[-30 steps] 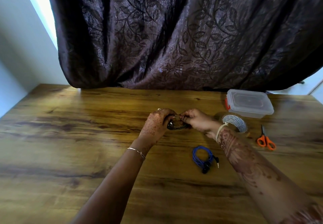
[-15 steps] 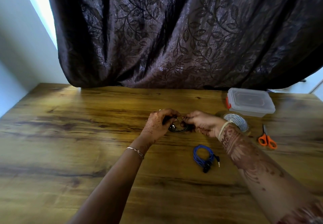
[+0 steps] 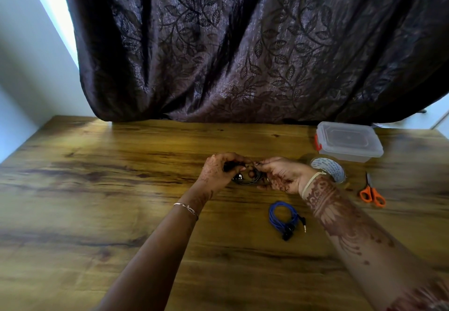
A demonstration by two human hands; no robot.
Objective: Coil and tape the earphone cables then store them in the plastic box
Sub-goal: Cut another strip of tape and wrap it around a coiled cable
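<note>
Both my hands hold the black earphone cable (image 3: 252, 180) just above the desk (image 3: 109, 189). My left hand (image 3: 218, 172) has its grip curled round one side of the coil, and my right hand (image 3: 283, 174) pinches the other side. I judge it mid-coiling, with no tape that I can see. The blue earphone cable (image 3: 279, 216) lies coiled near my right forearm; whether it is taped I cannot tell. The tape roll (image 3: 328, 168), the orange-handled scissors (image 3: 371, 193) and the plastic box (image 3: 349, 140), lid on, sit to the right, so nothing is stored yet. The desk is grained wood. Behind it hangs a dark leaf-patterned curtain (image 3: 243, 43).
</note>
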